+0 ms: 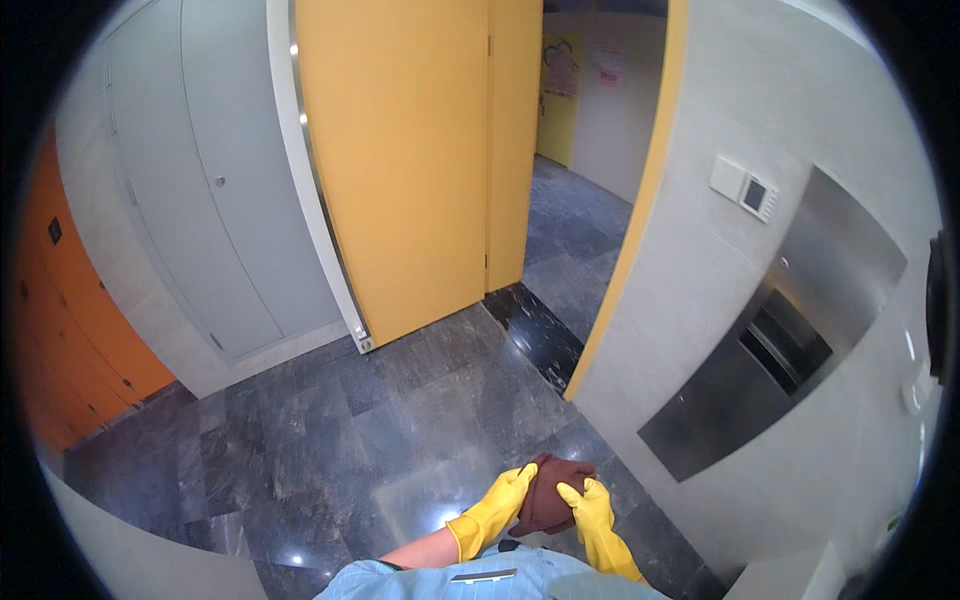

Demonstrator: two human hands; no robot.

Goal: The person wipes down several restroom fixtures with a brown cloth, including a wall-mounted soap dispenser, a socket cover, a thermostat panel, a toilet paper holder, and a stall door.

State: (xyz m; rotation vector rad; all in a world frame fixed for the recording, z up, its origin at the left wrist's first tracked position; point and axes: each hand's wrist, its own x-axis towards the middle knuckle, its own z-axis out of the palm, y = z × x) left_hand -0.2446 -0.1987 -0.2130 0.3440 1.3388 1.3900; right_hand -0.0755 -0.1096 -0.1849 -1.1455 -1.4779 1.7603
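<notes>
A dark brown cloth point(553, 495) is bunched between my two hands, low in the picture in front of my light blue shirt. My left hand point(501, 504), in a yellow rubber glove, grips the cloth's left edge near the top. On the other side, my right hand point(592, 517), in a matching glove, pinches the cloth's right side with the thumb on top. The fingers behind the cloth are hidden.
An orange-yellow door point(405, 165) stands ajar ahead, beside a doorway with a black stone threshold point(536, 337). On the right wall are a recessed steel dispenser panel point(780, 330) and a white thermostat point(757, 196). Grey cabinet doors point(225, 225) and orange panels point(90, 322) are at left.
</notes>
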